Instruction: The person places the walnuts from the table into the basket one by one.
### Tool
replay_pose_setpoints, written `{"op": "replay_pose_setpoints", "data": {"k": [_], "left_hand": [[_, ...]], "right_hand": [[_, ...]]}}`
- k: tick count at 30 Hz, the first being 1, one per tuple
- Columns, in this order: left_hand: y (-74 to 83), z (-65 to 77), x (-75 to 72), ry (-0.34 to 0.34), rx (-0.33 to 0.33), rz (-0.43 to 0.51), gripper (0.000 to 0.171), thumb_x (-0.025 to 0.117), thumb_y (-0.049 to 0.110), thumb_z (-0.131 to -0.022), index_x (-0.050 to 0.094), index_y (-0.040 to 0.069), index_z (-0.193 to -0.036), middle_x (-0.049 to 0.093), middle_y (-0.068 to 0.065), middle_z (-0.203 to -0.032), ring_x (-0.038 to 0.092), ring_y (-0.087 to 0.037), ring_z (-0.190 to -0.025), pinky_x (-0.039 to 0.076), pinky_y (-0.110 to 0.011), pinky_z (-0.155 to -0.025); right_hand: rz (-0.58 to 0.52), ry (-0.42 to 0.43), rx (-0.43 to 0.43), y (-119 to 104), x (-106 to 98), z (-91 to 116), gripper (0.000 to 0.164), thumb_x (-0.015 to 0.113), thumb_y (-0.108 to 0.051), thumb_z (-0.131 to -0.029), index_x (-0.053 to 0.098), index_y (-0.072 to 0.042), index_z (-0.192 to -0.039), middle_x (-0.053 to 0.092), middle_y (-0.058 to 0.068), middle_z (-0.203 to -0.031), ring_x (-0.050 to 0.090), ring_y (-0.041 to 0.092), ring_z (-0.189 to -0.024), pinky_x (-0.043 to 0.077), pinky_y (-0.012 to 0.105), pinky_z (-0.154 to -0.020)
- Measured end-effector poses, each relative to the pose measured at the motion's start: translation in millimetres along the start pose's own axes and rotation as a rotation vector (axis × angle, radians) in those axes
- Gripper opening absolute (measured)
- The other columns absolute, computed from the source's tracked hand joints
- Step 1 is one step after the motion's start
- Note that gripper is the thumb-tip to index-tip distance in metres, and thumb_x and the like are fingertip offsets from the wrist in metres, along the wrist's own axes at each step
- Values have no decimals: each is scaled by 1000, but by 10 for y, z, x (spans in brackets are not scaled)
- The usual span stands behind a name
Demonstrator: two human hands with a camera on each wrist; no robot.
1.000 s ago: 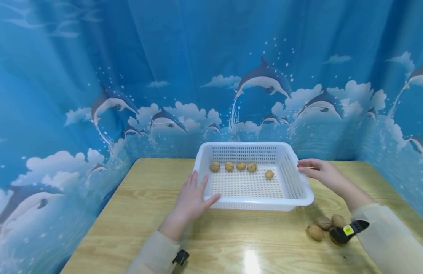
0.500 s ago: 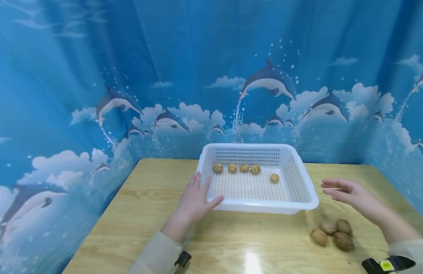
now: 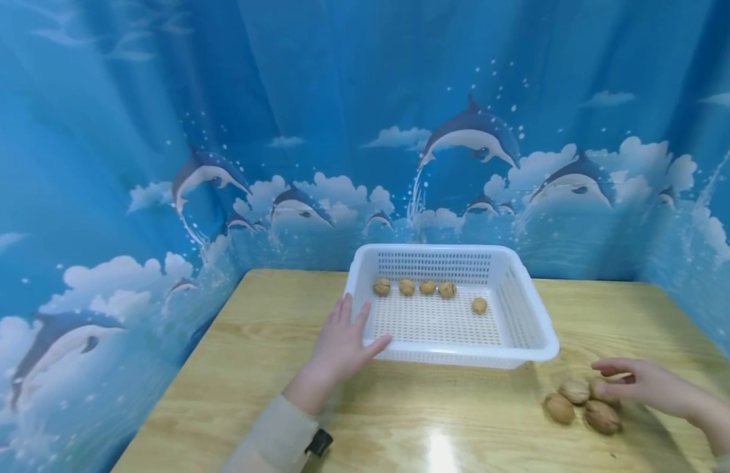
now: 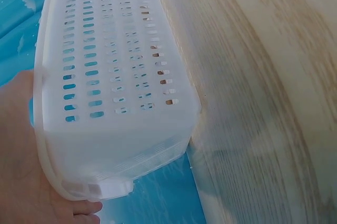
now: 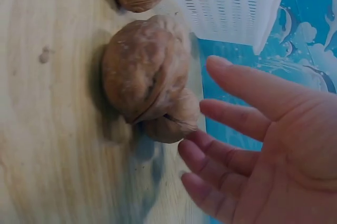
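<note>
On the wood-grain table [image 3: 264, 341], four walnuts [image 3: 602, 418] lie clustered at the right hand [image 3: 648, 389], fingers parted, contact undeterminable; five more walnuts [image 3: 427, 287] sit inside the white basket [image 3: 459, 349], its left rim under the left hand [image 3: 341, 341], fingers spread

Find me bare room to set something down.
Bare wood tabletop lies left of the white plastic basket, and in front of it between the left sleeve and four loose walnuts. Crowded: around those walnuts, bunched together with the right grip close by.

Walnuts [image 5: 145, 68] lie by the right hand [image 5: 281, 145]; white basket [image 5: 224, 2] beyond.
</note>
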State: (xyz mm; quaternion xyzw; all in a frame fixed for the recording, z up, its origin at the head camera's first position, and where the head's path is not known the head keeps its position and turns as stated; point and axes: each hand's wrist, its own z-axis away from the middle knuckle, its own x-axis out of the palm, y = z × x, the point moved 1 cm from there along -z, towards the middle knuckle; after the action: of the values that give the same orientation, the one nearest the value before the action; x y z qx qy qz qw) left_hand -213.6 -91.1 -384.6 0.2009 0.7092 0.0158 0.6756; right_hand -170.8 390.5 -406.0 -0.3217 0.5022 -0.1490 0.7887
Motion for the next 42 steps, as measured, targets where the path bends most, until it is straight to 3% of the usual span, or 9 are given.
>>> {"op": "replay_pose_setpoints", "data": {"k": [7,14,20,29,33,38,40,42], "left_hand": [[-21,1,4,4,3,-12,84,40,67,-87,27,12,-147,8,-23,-152,8,-38,-139,16,-52,-110],[-23,0,8,-4,4,-6,84,40,68,-86,27,13,-148,7,-22,-153,7,-37,-139,16,-52,-110],[-13,-4,6,-14,3,-8,86,37,71,-85,26,13,-148,7,-21,-153,6,-37,-139,15,-52,-110],[-7,3,-5,-13,7,-8,84,41,67,-86,27,12,-148,8,-22,-153,7,-38,-139,16,-51,-110],[-10,8,-16,-1,8,-22,84,41,68,-86,28,11,-147,9,-23,-152,9,-38,-139,17,-52,-110],[-3,11,-15,-2,2,-32,85,38,69,-86,28,12,-148,9,-22,-153,9,-38,-139,17,-51,-110],[1,9,-12,-1,5,-34,85,38,69,-86,28,12,-147,9,-22,-153,9,-38,-139,17,-51,-110],[1,6,-7,0,6,-41,85,38,69,-86,28,12,-147,9,-22,-153,10,-38,-139,17,-51,-110]], "right_hand": [[-7,-68,8,28,19,-5,49,50,-20,-97,43,20,-123,52,34,-114,50,51,-101,50,42,-70],[31,1,28,95,84,-4,48,55,-23,-95,48,17,-122,56,31,-111,53,47,-99,50,45,-71],[57,74,31,98,91,21,51,54,-25,-95,47,17,-124,54,34,-114,55,45,-99,52,36,-68],[-29,166,49,3,36,43,60,54,-28,-95,37,16,-132,41,41,-126,59,41,-98,54,35,-70],[-24,232,31,-84,38,50,61,55,-28,-95,36,14,-134,39,39,-130,63,22,-94,54,29,-69],[-23,306,50,-210,26,65,62,56,-31,-94,36,10,-136,40,37,-131,61,8,-91,53,44,-74],[-16,330,53,-255,25,76,62,56,-32,-94,37,9,-136,40,37,-131,61,13,-94,52,49,-75],[-14,353,45,-294,23,82,61,57,-31,-94,38,8,-136,42,35,-131,58,0,-91,53,43,-75]]}}
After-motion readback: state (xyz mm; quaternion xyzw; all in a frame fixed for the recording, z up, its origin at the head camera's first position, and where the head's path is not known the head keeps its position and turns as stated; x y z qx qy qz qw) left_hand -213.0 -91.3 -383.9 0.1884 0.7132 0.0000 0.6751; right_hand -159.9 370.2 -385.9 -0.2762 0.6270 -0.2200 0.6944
